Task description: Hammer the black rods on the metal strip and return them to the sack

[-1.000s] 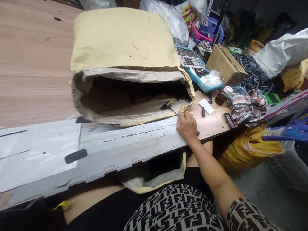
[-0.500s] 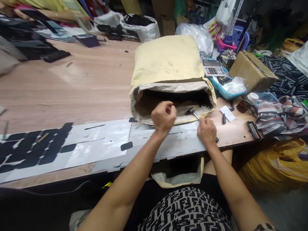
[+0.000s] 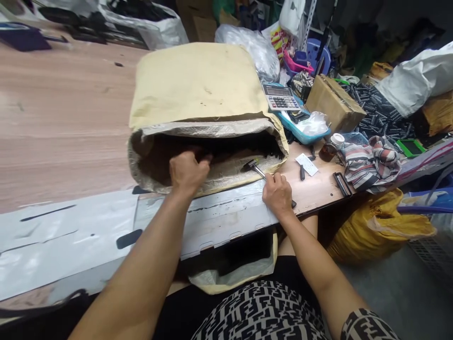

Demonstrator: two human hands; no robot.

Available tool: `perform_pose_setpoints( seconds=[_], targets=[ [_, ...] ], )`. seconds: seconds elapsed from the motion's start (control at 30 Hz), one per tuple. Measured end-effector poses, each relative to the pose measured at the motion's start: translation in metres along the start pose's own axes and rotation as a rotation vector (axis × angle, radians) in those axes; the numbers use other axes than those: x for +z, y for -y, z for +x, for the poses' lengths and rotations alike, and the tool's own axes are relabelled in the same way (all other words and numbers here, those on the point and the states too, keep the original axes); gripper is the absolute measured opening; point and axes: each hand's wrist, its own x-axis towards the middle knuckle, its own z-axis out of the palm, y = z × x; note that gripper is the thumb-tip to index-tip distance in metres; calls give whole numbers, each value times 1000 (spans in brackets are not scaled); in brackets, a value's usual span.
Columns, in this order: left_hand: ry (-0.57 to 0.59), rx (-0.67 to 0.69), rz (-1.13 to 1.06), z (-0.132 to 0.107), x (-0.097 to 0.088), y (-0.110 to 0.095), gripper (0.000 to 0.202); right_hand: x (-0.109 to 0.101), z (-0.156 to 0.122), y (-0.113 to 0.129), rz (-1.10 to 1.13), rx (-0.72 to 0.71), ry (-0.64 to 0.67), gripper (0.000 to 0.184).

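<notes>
A big yellow paper sack (image 3: pixel 198 85) lies on its side on the wooden table (image 3: pixel 63 123), its dark mouth facing me. My left hand (image 3: pixel 186 172) reaches into the mouth, fingers curled inside among dark pieces; what they grip is hidden. My right hand (image 3: pixel 278 194) rests at the table edge, closed round the handle of a small hammer (image 3: pixel 255 168) whose head lies at the sack's lip. A long grey cardboard sheet (image 3: pixel 212 219) runs along the near edge under both hands.
To the right stand a calculator (image 3: pixel 281 97), a blue tray (image 3: pixel 300 132), a cardboard box (image 3: pixel 334 104), a small jar (image 3: pixel 331 146) and a striped cloth (image 3: pixel 370 160). Below the table sit a yellow bag (image 3: pixel 375 226) and another open sack (image 3: pixel 230 271) at my lap.
My left hand came into view, then went from a raised fist in front of the sack down into its mouth. The right hand stayed on the hammer. The camera view swung.
</notes>
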Motion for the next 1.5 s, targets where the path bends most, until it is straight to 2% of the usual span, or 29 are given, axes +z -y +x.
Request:
perform_pose_setpoints(
  seconds=[0.07,0.17,0.27,0.47,0.67,0.77,0.87,1.0,1.23,1.37,1.5],
  targets=[
    [0,102,-32,-29,-4,-12,30,0,0,-1,6,-4,-3,27],
    [163,225,-102,-66,0,-21,22,1,1,-2,20,-9,-13,29],
    [256,241,-140,-82,11,-17,21,2,3,-4,36,-7,-36,31],
    [226,254,-211,-78,19,-6,21,-2,9,-9,114,6,-22,33],
    [213,255,-210,-80,18,-9,11,-34,-17,-11,609,-4,-68,37],
    [231,232,-206,-80,18,-10,12,-49,-37,-9,783,-34,-35,35],
    [225,220,-204,-79,18,-11,12,-54,-51,-6,793,-62,5,33],
    [205,234,-223,-79,17,-13,10,-50,-59,-4,773,-69,-18,33],
    [193,247,-233,-78,18,-14,13,-48,-58,-3,793,-39,40,31],
    [190,236,-258,-78,18,-14,14,-57,-54,6,827,-47,23,32],
    [199,240,-266,-78,15,-16,15,-53,-56,14,818,-66,61,32]
  ],
)
